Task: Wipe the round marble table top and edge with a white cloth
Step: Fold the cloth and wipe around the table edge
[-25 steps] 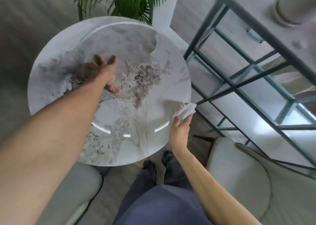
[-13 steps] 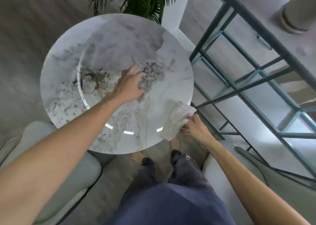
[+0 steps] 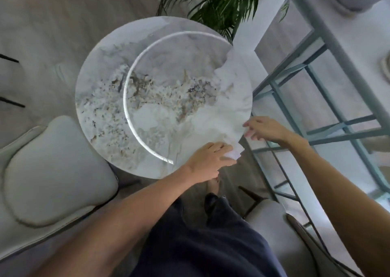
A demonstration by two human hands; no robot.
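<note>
The round marble table (image 3: 168,65) fills the middle of the head view, with a bright ring of light reflected on its top. A crumpled white cloth (image 3: 235,152) lies over the table's near right edge. My left hand (image 3: 207,161) is on that edge with its fingers closed over the cloth. Just to the right and slightly farther off, my right hand (image 3: 267,129) hovers with its fingers spread and the fingertips close to the cloth's upper end. Most of the cloth is hidden under my left fingers.
A pale cushioned chair (image 3: 52,171) stands against the table's near left side, and another chair (image 3: 274,234) is at the lower right. A metal-framed glass shelf (image 3: 316,118) runs along the right. A palm plant (image 3: 221,2) stands behind the table. My dark trousers (image 3: 200,245) are below.
My left hand has come off the middle of the table top to the near right edge and taken the cloth. My right hand has let the cloth go and opened.
</note>
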